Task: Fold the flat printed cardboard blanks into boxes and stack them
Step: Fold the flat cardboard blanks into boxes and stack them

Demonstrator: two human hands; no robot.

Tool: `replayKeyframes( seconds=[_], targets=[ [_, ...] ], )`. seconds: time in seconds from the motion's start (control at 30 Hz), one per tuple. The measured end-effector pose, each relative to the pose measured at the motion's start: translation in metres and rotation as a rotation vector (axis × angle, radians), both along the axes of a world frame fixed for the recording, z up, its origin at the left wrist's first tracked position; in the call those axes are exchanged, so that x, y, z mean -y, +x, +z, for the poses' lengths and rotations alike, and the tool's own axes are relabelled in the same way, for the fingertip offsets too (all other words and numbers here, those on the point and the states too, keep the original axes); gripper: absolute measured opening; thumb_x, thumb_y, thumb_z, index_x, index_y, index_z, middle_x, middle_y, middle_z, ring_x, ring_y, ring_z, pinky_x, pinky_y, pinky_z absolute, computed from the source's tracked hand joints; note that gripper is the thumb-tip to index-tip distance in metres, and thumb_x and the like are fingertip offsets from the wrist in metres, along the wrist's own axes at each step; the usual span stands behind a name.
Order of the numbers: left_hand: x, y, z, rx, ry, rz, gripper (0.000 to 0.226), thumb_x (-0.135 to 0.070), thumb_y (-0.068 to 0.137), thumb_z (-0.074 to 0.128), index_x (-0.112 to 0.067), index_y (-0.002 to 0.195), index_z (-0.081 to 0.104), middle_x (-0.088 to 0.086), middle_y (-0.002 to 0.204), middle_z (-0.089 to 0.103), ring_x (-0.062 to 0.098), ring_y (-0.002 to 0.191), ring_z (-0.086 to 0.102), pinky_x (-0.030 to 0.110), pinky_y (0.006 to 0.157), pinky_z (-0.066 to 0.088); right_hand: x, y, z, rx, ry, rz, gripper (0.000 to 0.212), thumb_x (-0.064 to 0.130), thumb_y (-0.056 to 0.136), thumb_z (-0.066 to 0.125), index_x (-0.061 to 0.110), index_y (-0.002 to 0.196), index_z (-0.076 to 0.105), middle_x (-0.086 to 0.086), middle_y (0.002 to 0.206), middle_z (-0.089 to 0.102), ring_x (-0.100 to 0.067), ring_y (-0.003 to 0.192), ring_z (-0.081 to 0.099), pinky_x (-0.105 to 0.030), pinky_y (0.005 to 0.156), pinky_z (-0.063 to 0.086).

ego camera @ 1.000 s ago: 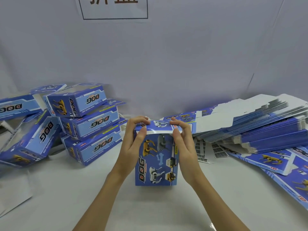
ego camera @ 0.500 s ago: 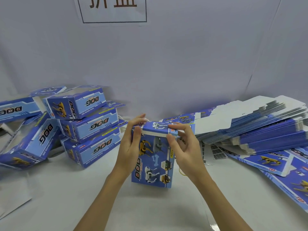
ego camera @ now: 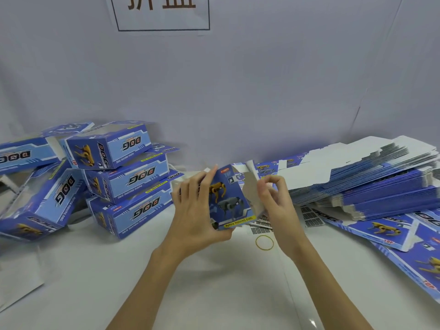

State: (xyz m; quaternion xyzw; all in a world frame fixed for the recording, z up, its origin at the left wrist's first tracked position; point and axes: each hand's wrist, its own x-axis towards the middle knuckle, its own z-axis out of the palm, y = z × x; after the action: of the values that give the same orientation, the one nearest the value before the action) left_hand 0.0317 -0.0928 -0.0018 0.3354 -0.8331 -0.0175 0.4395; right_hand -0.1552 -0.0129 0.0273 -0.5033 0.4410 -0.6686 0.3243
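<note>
Blue printed cardboard box [ego camera: 228,198], half-folded, dog pictures on the facing panel: held above white tabletop [ego camera: 214,282] at centre, tilted.
Left hand [ego camera: 195,210]: gripping box from its left side, fingers spread over the panel, thumb under the lower edge.
Right hand [ego camera: 276,201]: fingers curled, pinching white inner flap [ego camera: 252,186] at box's right side.
Stack of folded blue boxes [ego camera: 126,177]: three high, left of the hands, lying on their sides; further folded boxes [ego camera: 40,201] tumbled beside it.
Pile of flat blue-and-white cardboard blanks [ego camera: 371,177]: right, fanned out.
Yellow rubber band [ego camera: 264,242]: on tabletop, just below the right hand.
Paper sign [ego camera: 162,13]: on grey wall, top.
</note>
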Motion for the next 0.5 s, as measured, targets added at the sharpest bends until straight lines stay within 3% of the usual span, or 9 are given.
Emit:
replayKeyframes(
  seconds=[0.1, 0.17, 0.23, 0.27, 0.3, 0.37, 0.43, 0.5],
  targets=[
    [-0.002, 0.000, 0.000, 0.051, -0.043, -0.022, 0.127, -0.061, 0.059, 0.084, -0.026, 0.163, 0.019, -0.003, 0.152, 0.034, 0.021, 0.141, 0.033, 0.055, 0.116, 0.026, 0.000, 0.003, -0.005, -0.096, -0.032, -0.017, 0.035, 0.047, 0.104, 0.056, 0.042, 0.138, 0.049, -0.002, 0.114, 0.070, -0.015, 0.088, 0.071, -0.019, 0.072, 0.056],
    [-0.003, 0.000, 0.000, 0.095, -0.066, -0.056, 0.128, -0.063, 0.059, 0.080, -0.029, 0.164, 0.017, -0.005, 0.153, 0.033, 0.016, 0.141, 0.029, 0.055, 0.117, 0.026, 0.002, 0.008, -0.010, -0.152, -0.035, -0.063, 0.040, 0.047, 0.106, 0.050, 0.055, 0.145, 0.042, 0.003, 0.127, 0.061, -0.015, 0.107, 0.064, -0.020, 0.091, 0.055],
    [-0.003, -0.001, -0.001, 0.137, -0.087, -0.054, 0.128, -0.066, 0.061, 0.077, -0.029, 0.166, 0.013, -0.004, 0.153, 0.031, 0.011, 0.141, 0.022, 0.056, 0.118, 0.025, 0.003, 0.012, -0.012, -0.205, -0.015, -0.048, 0.048, 0.050, 0.105, 0.043, 0.056, 0.151, 0.035, 0.025, 0.148, 0.049, 0.009, 0.130, 0.052, -0.019, 0.113, 0.044],
    [-0.002, 0.000, -0.002, 0.148, -0.096, -0.044, 0.128, -0.069, 0.064, 0.076, -0.029, 0.166, 0.011, -0.004, 0.154, 0.029, 0.011, 0.143, 0.020, 0.056, 0.118, 0.025, 0.002, 0.013, -0.010, -0.214, 0.013, -0.017, 0.049, 0.052, 0.106, 0.038, 0.056, 0.154, 0.033, 0.031, 0.155, 0.041, 0.015, 0.139, 0.042, -0.020, 0.117, 0.040],
    [-0.002, 0.001, -0.002, 0.150, -0.096, -0.034, 0.127, -0.073, 0.067, 0.074, -0.029, 0.167, 0.009, -0.003, 0.156, 0.026, 0.012, 0.145, 0.019, 0.055, 0.119, 0.024, 0.002, 0.011, -0.008, -0.177, 0.039, 0.030, 0.049, 0.055, 0.107, 0.032, 0.053, 0.156, 0.034, 0.031, 0.158, 0.041, 0.013, 0.142, 0.041, -0.019, 0.115, 0.042],
    [-0.001, 0.005, 0.001, 0.079, -0.031, -0.047, 0.117, -0.077, 0.075, 0.068, -0.034, 0.166, 0.009, -0.006, 0.163, 0.019, 0.015, 0.151, 0.018, 0.053, 0.121, 0.023, 0.003, -0.002, -0.005, 0.037, 0.076, 0.088, 0.059, 0.060, 0.109, 0.024, 0.036, 0.160, 0.041, 0.017, 0.140, 0.064, -0.008, 0.131, 0.061, -0.016, 0.096, 0.053],
    [0.000, 0.008, 0.007, -0.147, 0.154, -0.151, 0.096, -0.071, 0.083, 0.063, -0.047, 0.163, 0.016, -0.012, 0.165, 0.016, 0.015, 0.154, 0.021, 0.051, 0.119, 0.032, 0.003, -0.015, 0.002, 0.311, 0.101, 0.149, 0.068, 0.065, 0.107, 0.026, 0.022, 0.155, 0.050, -0.002, 0.125, 0.074, -0.031, 0.117, 0.068, -0.030, 0.088, 0.057],
    [0.001, 0.009, 0.012, -0.452, 0.409, -0.293, 0.077, -0.060, 0.087, 0.063, -0.052, 0.156, 0.032, -0.007, 0.160, 0.035, 0.022, 0.147, 0.042, 0.050, 0.106, 0.049, 0.001, -0.014, 0.007, 0.358, 0.144, 0.198, 0.063, 0.064, 0.105, 0.034, 0.026, 0.151, 0.055, -0.016, 0.133, 0.070, -0.035, 0.118, 0.068, -0.044, 0.095, 0.056]
  ],
)
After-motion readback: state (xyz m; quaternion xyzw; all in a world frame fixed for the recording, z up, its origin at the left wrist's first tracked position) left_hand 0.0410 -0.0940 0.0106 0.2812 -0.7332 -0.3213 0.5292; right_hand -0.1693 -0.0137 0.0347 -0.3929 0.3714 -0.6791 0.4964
